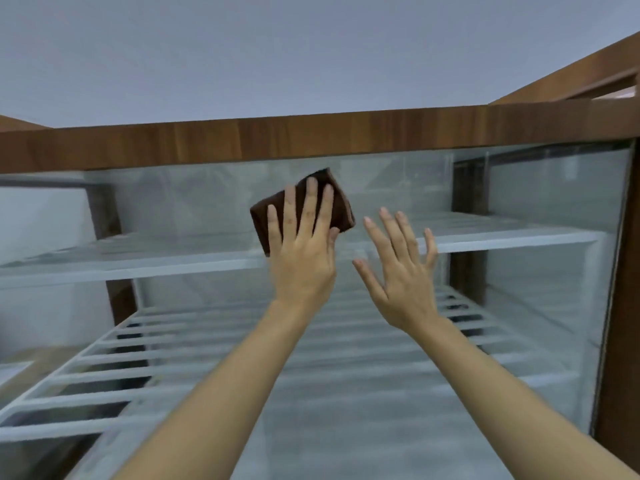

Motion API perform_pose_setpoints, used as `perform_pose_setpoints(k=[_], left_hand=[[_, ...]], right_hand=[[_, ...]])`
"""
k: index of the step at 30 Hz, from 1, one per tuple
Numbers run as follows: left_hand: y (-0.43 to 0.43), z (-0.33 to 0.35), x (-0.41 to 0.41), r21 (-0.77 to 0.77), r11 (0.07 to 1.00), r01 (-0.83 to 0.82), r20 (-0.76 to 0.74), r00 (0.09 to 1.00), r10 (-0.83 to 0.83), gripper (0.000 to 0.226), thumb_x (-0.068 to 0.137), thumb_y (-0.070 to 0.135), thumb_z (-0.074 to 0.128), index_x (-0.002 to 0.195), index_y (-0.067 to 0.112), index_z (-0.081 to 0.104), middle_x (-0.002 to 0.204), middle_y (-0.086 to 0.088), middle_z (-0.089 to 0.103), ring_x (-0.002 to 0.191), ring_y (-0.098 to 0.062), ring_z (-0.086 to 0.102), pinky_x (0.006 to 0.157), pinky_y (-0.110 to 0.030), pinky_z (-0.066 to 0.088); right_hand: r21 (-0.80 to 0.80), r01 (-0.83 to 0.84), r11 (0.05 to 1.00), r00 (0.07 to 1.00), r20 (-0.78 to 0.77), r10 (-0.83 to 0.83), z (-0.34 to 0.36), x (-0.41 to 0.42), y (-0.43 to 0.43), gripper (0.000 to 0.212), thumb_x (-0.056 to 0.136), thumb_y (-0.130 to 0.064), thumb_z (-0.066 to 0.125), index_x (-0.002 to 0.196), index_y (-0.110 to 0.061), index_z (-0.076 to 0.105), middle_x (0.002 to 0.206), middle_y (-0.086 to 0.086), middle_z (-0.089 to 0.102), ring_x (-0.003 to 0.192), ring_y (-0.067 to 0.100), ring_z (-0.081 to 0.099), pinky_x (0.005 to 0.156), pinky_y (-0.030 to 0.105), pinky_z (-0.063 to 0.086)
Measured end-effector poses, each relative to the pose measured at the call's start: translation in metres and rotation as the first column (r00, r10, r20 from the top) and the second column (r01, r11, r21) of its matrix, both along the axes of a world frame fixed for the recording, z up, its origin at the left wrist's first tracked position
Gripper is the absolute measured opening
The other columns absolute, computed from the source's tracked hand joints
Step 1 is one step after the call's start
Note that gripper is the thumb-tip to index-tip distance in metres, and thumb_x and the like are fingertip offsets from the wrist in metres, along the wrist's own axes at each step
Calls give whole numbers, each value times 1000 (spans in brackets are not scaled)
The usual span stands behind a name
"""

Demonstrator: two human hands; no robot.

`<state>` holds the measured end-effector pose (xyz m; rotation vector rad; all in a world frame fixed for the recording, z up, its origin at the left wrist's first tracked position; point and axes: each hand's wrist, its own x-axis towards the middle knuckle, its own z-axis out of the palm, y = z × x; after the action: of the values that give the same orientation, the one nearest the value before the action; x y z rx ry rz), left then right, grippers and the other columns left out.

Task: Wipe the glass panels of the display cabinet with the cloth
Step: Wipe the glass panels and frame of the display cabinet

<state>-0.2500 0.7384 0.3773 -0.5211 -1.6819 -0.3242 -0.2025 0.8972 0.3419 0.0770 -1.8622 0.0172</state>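
A folded dark brown cloth point(337, 199) lies flat against the front glass panel point(207, 195) of the display cabinet, just below the wooden top rail point(311, 136). My left hand point(304, 247) presses on the cloth with fingers spread and the thumb hooked at its lower right edge. My right hand point(401, 271) is raised beside it, to the right, palm towards the glass, fingers apart and holding nothing. Both forearms reach up from the bottom of the view.
Behind the glass are a white shelf point(502, 239) and a lower white slatted rack point(145, 368). A wooden post point(623, 306) frames the cabinet on the right, a darker upright point(110, 237) stands inside at the left. A grey ceiling fills the top.
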Motion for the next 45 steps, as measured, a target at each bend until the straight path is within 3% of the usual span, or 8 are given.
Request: perform_pose_setpoints(k=[4,12,19,26,32,39,42,45], left_hand=[[39,-71,16,-187,982,23,43,999,-16,61,104,32,46,159,22,23,167,-2,17,155,-28,7,126,-46,4],[66,24,9,9,1000,6,57,998,-7,54,108,35,29,159,21,19,167,-4,13,155,-28,0,124,-45,-7],[68,-72,19,-451,892,-33,-70,998,1,55,104,35,41,156,31,24,163,2,26,153,-27,16,124,-48,9],[148,1,36,123,992,25,83,996,-36,55,107,37,33,158,22,21,166,1,8,155,-30,5,124,-48,-4],[155,-69,45,-513,858,9,-57,997,-45,53,105,35,36,157,28,29,164,3,25,153,-26,16,122,-47,15],[224,23,59,18,995,100,44,994,-101,55,104,27,39,157,21,30,166,-2,21,155,-29,8,124,-47,-2],[239,-57,68,-275,954,124,11,992,-126,61,99,23,51,157,22,31,166,-2,19,155,-30,7,125,-49,1],[224,-90,63,-687,723,69,-63,986,-153,61,98,25,49,157,27,32,165,2,21,154,-26,12,126,-47,2]], right_hand=[[-57,10,998,1000,-26,-11,5,20,84,61,101,-51,36,154,-21,34,164,3,26,153,22,17,120,59,5],[-164,11,986,993,-110,-29,48,46,238,63,100,-52,33,154,-19,30,164,6,26,153,23,16,120,61,1],[-54,20,998,990,-142,-27,45,43,266,67,101,-54,34,157,-18,24,166,1,16,155,23,11,120,61,-2],[-4,-79,997,976,-202,77,42,41,273,67,100,-54,39,154,-14,34,163,7,28,154,26,16,119,67,3],[-81,-192,978,978,-104,183,27,67,300,70,97,-56,41,154,-16,33,164,9,23,155,28,11,121,62,-5],[-63,-308,949,951,-44,306,20,76,319,73,98,-61,40,154,-15,30,165,15,18,156,29,6,123,56,-7],[-73,-350,934,937,-41,348,19,77,321,74,97,-60,42,156,-19,25,165,15,17,156,30,6,123,58,-5],[-75,-395,915,918,-46,393,19,79,322,75,97,-62,43,155,-19,23,165,17,14,155,33,5,123,61,1]])
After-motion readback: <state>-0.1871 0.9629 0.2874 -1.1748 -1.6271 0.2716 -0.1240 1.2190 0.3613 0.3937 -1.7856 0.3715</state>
